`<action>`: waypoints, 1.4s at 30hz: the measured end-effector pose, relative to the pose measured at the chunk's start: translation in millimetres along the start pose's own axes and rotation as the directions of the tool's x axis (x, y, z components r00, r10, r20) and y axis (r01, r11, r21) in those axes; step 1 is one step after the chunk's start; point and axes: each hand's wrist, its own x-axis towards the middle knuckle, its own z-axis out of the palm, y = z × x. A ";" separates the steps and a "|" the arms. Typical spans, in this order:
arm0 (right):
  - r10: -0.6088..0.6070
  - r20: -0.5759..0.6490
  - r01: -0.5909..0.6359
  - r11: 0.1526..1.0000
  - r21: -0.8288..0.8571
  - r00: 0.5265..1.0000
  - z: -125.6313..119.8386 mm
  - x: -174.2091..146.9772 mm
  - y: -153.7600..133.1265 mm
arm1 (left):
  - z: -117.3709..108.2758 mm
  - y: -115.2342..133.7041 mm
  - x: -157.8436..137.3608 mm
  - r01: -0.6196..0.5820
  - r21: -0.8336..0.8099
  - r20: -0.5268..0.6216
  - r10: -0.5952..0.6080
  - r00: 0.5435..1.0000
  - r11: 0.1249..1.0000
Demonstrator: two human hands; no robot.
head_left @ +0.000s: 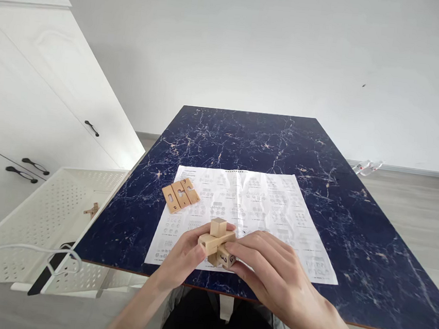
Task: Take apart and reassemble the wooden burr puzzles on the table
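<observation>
An interlocking wooden burr puzzle [217, 243] is held over the lower part of a printed instruction sheet [266, 200]. Its pale bars cross one another, and one end bears handwritten marks that look like a 3 and a 6. My left hand [183, 251] grips the puzzle from the left, thumb at the front. From the right, my right hand [277, 268] has its fingers and thumb closed on the marked end. Left of them, flat wooden pieces [181, 195] with cut-out slots and handwritten numbers lie side by side, partly on the sheet.
The sheet lies on a dark blue marble-patterned table [241, 140]. White cabinets [48, 91] with black handles stand at the left. Below them is a white perforated basket [57, 195] with a small wooden piece [91, 210] inside. A white cable [40, 248] crosses the basket's near side.
</observation>
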 end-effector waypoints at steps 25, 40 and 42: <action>0.282 -0.171 -0.279 0.959 0.042 0.944 37.2 -5.9 24.6 | 8.1 0.6 11.6 0.183 -0.020 -0.236 -0.182 0.954 0.983; 0.709 0.085 -0.700 0.705 -0.113 0.700 49.3 -18.8 58.5 | -5.2 10.8 6.6 0.199 0.130 -0.375 -0.138 0.917 0.971; 0.694 0.035 -0.683 0.715 -0.151 0.719 49.5 -18.6 56.9 | -3.3 13.7 6.7 0.213 0.172 -0.376 -0.135 0.917 0.962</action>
